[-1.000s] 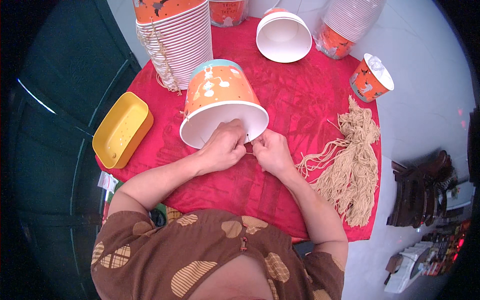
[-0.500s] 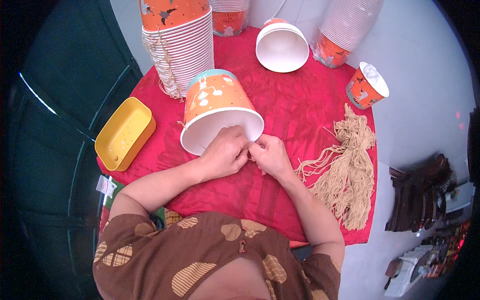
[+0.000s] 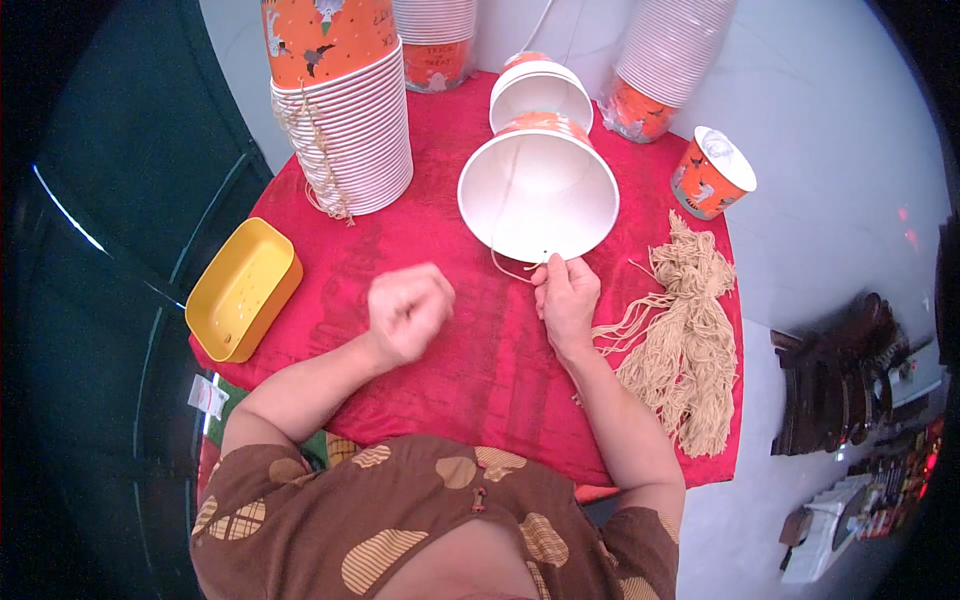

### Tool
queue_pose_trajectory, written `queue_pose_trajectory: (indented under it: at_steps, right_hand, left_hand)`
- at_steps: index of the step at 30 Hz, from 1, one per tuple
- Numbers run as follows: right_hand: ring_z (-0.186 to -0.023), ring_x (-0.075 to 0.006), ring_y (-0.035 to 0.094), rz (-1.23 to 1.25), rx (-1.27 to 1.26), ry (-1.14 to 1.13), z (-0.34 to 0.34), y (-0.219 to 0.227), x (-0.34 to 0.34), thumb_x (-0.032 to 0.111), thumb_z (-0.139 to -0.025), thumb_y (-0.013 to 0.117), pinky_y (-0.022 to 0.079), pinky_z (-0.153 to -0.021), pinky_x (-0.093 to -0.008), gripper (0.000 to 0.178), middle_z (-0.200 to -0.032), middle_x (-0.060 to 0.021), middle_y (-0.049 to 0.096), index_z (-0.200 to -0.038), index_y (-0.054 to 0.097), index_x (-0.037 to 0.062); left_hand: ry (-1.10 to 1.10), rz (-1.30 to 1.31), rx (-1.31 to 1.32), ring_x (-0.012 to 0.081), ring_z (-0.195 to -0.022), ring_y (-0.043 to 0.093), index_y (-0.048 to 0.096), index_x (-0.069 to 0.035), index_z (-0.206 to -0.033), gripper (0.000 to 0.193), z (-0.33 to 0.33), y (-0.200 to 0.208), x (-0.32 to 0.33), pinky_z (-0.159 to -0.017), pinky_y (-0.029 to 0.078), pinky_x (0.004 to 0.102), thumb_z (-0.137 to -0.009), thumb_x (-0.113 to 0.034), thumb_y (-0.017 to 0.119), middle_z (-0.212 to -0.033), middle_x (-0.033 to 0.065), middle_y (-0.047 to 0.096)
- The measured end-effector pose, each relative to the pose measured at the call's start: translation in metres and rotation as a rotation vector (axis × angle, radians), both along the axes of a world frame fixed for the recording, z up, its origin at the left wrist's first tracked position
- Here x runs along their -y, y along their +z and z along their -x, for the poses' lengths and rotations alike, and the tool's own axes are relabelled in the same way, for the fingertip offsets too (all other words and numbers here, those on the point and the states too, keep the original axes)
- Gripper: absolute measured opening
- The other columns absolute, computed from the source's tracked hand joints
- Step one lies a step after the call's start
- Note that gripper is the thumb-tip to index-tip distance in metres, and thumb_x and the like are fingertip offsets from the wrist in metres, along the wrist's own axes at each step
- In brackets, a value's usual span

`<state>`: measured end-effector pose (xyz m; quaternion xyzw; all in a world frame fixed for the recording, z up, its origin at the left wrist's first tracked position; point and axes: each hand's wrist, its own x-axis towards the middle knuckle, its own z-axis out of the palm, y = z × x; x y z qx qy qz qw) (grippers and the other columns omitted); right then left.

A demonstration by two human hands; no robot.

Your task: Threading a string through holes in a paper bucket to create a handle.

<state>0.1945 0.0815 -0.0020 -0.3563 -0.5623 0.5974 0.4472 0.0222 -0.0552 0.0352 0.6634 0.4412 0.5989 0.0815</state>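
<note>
A white-lined orange paper bucket (image 3: 597, 205) lies tipped with its wide mouth toward me. At its near rim, beside a small dark hole, my right hand (image 3: 568, 308) pinches the edge, thumb and fingers closed. A thin tan cord (image 3: 497, 258) hangs down inside the bucket and loops over the rim toward those fingers. To the left, my left hand (image 3: 410, 312) is apart from the bucket above the red cloth. Its fingers are curled in and blurred by motion; whether anything is inside them is hidden.
A bundle of tan cords (image 3: 690, 340) lies at right, below a small orange cup (image 3: 712, 175). A yellow tray (image 3: 245, 290) sits at left. A tall stack of buckets (image 3: 345, 130) stands behind it. Another tipped bucket (image 3: 545, 98) and plastic-wrapped stacks (image 3: 645, 95) are farther back.
The bucket has turned and moved right, its mouth now facing me more directly. My left hand has left its rim and swung left; my right hand has stayed at the rim.
</note>
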Motion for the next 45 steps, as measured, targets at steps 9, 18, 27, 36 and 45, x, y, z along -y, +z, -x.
queue_pose_trajectory:
  at_steps: [9,18,27,36,45]
  right_hand:
    - [-0.050,-0.0074,0.048,-0.351,0.123,-0.008,-0.001,-0.007,0.001,0.012,-0.099,0.048,0.039,-0.047,-0.0235,0.024,-0.066,-0.0020,0.058,-0.082,0.058,-0.0010]
    - [-0.057,-0.0312,0.063,-0.777,0.263,-0.062,0.003,0.001,0.007,0.005,-0.093,0.055,0.048,-0.052,-0.0388,0.014,-0.066,-0.0160,0.060,-0.081,0.055,-0.0023]
    - [-0.085,-0.0232,0.056,-0.571,0.174,-0.174,0.003,0.003,0.003,0.003,-0.092,0.054,0.047,-0.074,-0.0352,0.015,-0.101,-0.0150,0.056,-0.106,0.055,-0.0021]
    - [-0.063,-0.0215,0.052,-0.653,0.247,-0.134,0.004,0.003,0.007,0.005,-0.090,0.061,0.045,-0.058,-0.0347,0.008,-0.079,-0.0114,0.055,-0.086,0.057,-0.0004]
    - [-0.065,-0.0245,0.055,-0.688,0.351,-0.330,0.007,0.011,0.010,0.015,-0.084,0.072,0.045,-0.058,-0.0382,0.022,-0.076,-0.0113,0.053,-0.084,0.056,-0.0003]
  left_hand:
    - [-0.322,0.487,0.996,0.0216,-0.101,0.061,0.056,0.000,-0.119,0.067,0.053,-0.010,-0.032,-0.090,0.050,0.0396,-0.095,-0.061,0.043,-0.110,0.0128,0.063]
    - [-0.384,0.579,1.092,0.0253,-0.130,0.047,0.031,-0.009,-0.146,0.100,0.048,-0.007,-0.023,-0.107,0.043,0.0435,-0.077,-0.077,0.055,-0.144,0.0125,0.045]
    - [-0.390,0.514,1.172,0.0242,-0.128,0.050,0.033,-0.010,-0.145,0.086,0.043,-0.006,-0.027,-0.106,0.045,0.0432,-0.084,-0.066,0.058,-0.142,0.0125,0.047]
    - [-0.354,0.487,1.175,0.0238,-0.125,0.052,0.033,-0.009,-0.144,0.085,0.038,0.000,-0.027,-0.106,0.045,0.0422,-0.085,-0.066,0.056,-0.139,0.0128,0.050]
    - [-0.411,0.473,1.202,0.0239,-0.127,0.051,0.032,-0.009,-0.145,0.082,0.037,-0.007,-0.028,-0.106,0.045,0.0424,-0.088,-0.064,0.054,-0.141,0.0121,0.048]
